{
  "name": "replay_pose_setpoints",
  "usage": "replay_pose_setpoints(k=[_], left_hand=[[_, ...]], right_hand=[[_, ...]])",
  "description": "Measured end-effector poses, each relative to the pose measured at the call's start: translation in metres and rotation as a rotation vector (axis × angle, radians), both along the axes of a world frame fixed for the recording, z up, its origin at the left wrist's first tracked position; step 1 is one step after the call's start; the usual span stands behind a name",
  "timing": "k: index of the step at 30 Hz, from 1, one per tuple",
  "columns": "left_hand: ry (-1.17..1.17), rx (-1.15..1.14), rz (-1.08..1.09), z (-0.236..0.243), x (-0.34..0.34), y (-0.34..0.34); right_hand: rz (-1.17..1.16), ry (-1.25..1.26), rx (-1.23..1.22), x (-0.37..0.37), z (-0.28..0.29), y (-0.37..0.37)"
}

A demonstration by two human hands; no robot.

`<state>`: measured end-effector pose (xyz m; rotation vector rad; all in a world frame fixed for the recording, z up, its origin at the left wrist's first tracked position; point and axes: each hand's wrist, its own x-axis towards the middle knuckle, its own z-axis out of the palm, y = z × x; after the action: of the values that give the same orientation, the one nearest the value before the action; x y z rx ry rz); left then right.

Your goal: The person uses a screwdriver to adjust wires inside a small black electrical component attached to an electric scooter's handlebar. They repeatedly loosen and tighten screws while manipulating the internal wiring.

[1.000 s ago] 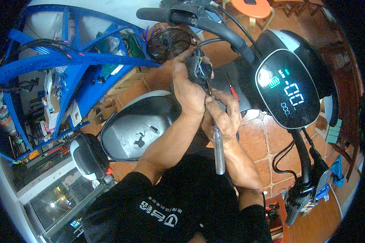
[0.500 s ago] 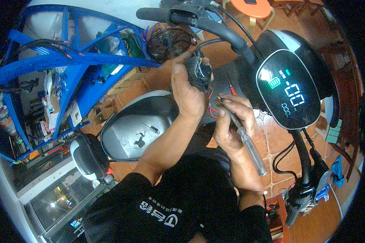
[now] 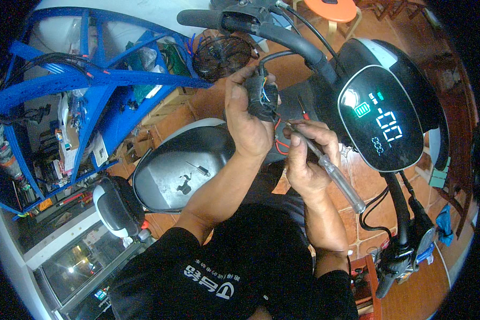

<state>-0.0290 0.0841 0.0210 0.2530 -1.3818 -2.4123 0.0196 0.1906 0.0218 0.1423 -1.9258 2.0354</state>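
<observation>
Black housing [image 3: 261,108] cupped in forward-held left hand [image 3: 247,126].

over there a casing [image 3: 259,108] sits in the left hand [image 3: 246,125], a screwdriver [image 3: 342,184] in the right hand [image 3: 310,173], a display [image 3: 381,120] to their right and small parts [image 3: 184,185] on the seat [image 3: 160,184] to their left.

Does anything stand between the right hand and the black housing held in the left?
Only a thin red wire shows around the gap between the right hand and the black housing; its depth is unclear. Nothing bulkier is visible there. The screwdriver in the right hand angles toward the housing.
</observation>
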Motion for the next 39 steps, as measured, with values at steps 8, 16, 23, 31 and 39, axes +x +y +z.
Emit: replay_pose_setpoints(k=[8, 16, 23, 31, 39], left_hand=[[-0.064, 0.029, -0.001, 0.004, -0.002, 0.0], [-0.073, 0.729, -0.426, -0.008, -0.011, -0.03], [-0.345, 0.832, -0.41, 0.008, -0.013, -0.035], [-0.361, 0.733, -0.527, 0.01, -0.019, -0.04], [-0.301, 0.51, -0.293, 0.013, -0.011, -0.035]], right_hand=[[0.046, -0.078, -0.218, -0.005, 0.002, 0.001], [-0.016, 0.022, -0.136, -0.015, -0.004, 0.001], [0.026, 0.093, 0.133, -0.03, -0.009, -0.007], [0.057, 0.142, 0.175, -0.034, -0.007, -0.012], [0.062, 0.096, 0.209, -0.035, -0.001, -0.018]])
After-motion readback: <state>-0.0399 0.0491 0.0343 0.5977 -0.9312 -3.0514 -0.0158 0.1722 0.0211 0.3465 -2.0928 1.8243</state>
